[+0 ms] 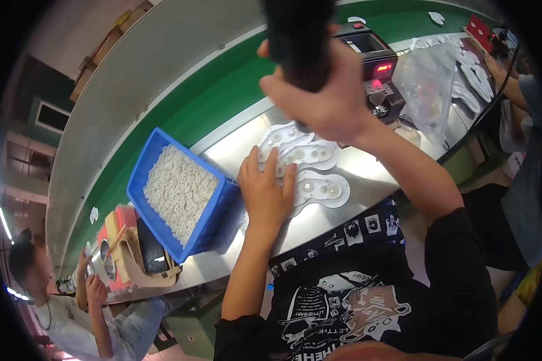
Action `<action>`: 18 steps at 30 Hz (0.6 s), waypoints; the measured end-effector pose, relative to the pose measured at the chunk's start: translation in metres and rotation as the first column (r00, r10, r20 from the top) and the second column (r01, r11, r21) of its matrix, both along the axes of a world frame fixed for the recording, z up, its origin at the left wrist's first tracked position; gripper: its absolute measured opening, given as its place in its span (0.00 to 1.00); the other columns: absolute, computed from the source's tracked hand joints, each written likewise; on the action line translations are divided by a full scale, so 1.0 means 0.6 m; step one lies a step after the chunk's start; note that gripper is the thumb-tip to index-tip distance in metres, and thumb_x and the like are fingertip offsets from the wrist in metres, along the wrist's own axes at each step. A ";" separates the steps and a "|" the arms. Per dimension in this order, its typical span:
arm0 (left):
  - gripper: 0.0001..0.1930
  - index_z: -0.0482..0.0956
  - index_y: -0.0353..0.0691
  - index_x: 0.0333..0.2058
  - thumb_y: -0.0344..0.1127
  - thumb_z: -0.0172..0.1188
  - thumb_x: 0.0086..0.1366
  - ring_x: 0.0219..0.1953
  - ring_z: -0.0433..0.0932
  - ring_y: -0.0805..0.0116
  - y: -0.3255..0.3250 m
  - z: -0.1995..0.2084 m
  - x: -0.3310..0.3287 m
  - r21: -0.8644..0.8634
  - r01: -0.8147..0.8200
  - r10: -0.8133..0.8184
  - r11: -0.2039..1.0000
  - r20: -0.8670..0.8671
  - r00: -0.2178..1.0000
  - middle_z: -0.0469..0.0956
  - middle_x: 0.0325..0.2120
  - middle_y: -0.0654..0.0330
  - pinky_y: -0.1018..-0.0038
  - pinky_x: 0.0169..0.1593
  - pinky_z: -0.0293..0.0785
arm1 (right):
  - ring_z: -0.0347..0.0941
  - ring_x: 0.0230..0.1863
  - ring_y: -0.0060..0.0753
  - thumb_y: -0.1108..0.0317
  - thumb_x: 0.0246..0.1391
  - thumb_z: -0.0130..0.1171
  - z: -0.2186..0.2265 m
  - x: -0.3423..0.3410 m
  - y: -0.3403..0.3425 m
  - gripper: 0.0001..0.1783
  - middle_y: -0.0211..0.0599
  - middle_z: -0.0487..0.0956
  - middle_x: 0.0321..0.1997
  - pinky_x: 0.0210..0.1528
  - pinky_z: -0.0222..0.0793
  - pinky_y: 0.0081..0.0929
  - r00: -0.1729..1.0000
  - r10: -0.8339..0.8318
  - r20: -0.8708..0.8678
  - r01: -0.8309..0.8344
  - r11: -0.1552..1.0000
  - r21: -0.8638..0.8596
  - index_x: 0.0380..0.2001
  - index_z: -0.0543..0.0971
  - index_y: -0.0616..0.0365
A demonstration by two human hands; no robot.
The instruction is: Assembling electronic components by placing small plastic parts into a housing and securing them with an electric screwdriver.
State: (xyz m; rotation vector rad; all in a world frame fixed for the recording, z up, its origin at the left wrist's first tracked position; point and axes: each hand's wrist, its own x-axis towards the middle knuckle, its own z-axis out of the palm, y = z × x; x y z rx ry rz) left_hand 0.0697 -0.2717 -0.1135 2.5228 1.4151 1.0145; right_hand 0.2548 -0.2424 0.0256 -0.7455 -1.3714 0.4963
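Note:
A black electric screwdriver (299,45) is gripped upright in my right hand (331,90), its fingers wrapped round the body. Its lower end is near the white plastic shells, mostly hidden behind the hand. My left hand (267,189) lies with spread fingers over the left ends of these shells, touching them. One white shell (310,155), fitted with small round pieces, is in the middle. Another shell (325,189) lies nearer me, and a third (277,137) sits farther back. Whether the screwdriver's tip touches a shell cannot be told.
A blue bin (152,137) full of small white rings stands left of my left hand. Behind my right hand is a black screw feeder (384,78) with a red display. A clear plastic bag (427,87) and more white shells (476,75) lie right. People sit at both sides.

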 end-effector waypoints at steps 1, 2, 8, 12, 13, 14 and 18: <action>0.25 0.80 0.34 0.56 0.46 0.64 0.67 0.61 0.68 0.36 -0.003 0.000 -0.005 -0.001 -0.014 0.014 1.000 -0.007 1.000 0.69 0.60 0.34 0.49 0.64 0.63 | 0.70 0.27 0.22 0.69 0.47 0.71 -0.002 -0.023 0.013 0.16 0.30 0.74 0.26 0.31 0.67 0.27 1.000 0.014 -0.009 -0.014 1.000 0.010 0.38 0.76 0.60; 0.25 0.80 0.34 0.56 0.46 0.64 0.67 0.61 0.68 0.36 -0.006 0.001 -0.009 -0.007 -0.031 0.031 0.999 -0.008 0.999 0.69 0.60 0.34 0.49 0.64 0.63 | 0.72 0.25 0.19 0.72 0.50 0.69 -0.014 -0.044 0.032 0.17 0.29 0.77 0.25 0.28 0.69 0.24 0.999 0.034 0.022 -0.034 0.999 0.015 0.43 0.77 0.61; 0.25 0.81 0.34 0.55 0.47 0.64 0.67 0.62 0.66 0.38 -0.002 0.007 -0.007 -0.018 -0.020 0.020 1.000 0.012 1.000 0.69 0.60 0.36 0.50 0.64 0.61 | 0.73 0.19 0.18 0.75 0.54 0.68 -0.064 -0.091 0.096 0.18 0.29 0.78 0.22 0.24 0.69 0.23 0.978 0.187 -0.087 -0.197 0.973 -0.120 0.48 0.76 0.63; 0.25 0.81 0.33 0.55 0.47 0.64 0.67 0.61 0.67 0.39 0.002 0.004 -0.012 -0.004 -0.017 0.017 1.000 0.016 1.000 0.69 0.59 0.37 0.51 0.64 0.61 | 0.72 0.18 0.18 0.76 0.54 0.67 -0.078 -0.109 0.108 0.18 0.30 0.77 0.22 0.23 0.68 0.23 0.969 0.207 -0.133 -0.225 0.964 -0.144 0.47 0.75 0.63; 0.25 0.81 0.33 0.55 0.47 0.64 0.67 0.60 0.67 0.39 0.002 0.005 -0.013 0.007 -0.011 0.011 1.000 0.023 1.000 0.69 0.59 0.36 0.51 0.64 0.62 | 0.72 0.18 0.18 0.76 0.54 0.67 -0.081 -0.111 0.109 0.18 0.30 0.77 0.22 0.23 0.68 0.23 0.969 0.209 -0.129 -0.228 0.962 -0.150 0.47 0.75 0.63; 0.25 0.81 0.33 0.55 0.47 0.64 0.67 0.60 0.67 0.39 0.002 0.006 -0.013 0.004 -0.017 0.017 1.000 0.029 0.999 0.69 0.59 0.36 0.51 0.64 0.62 | 0.72 0.18 0.19 0.77 0.54 0.67 -0.084 -0.113 0.110 0.17 0.30 0.77 0.22 0.22 0.67 0.23 0.970 0.207 -0.130 -0.227 0.960 -0.162 0.46 0.75 0.64; 0.25 0.80 0.33 0.55 0.47 0.64 0.67 0.61 0.67 0.38 -0.002 0.008 -0.010 -0.001 -0.033 0.033 0.999 0.022 0.999 0.69 0.59 0.36 0.50 0.64 0.61 | 0.71 0.17 0.19 0.77 0.54 0.66 -0.090 -0.116 0.110 0.17 0.30 0.77 0.22 0.22 0.66 0.23 0.959 0.235 -0.161 -0.262 0.947 -0.183 0.46 0.74 0.65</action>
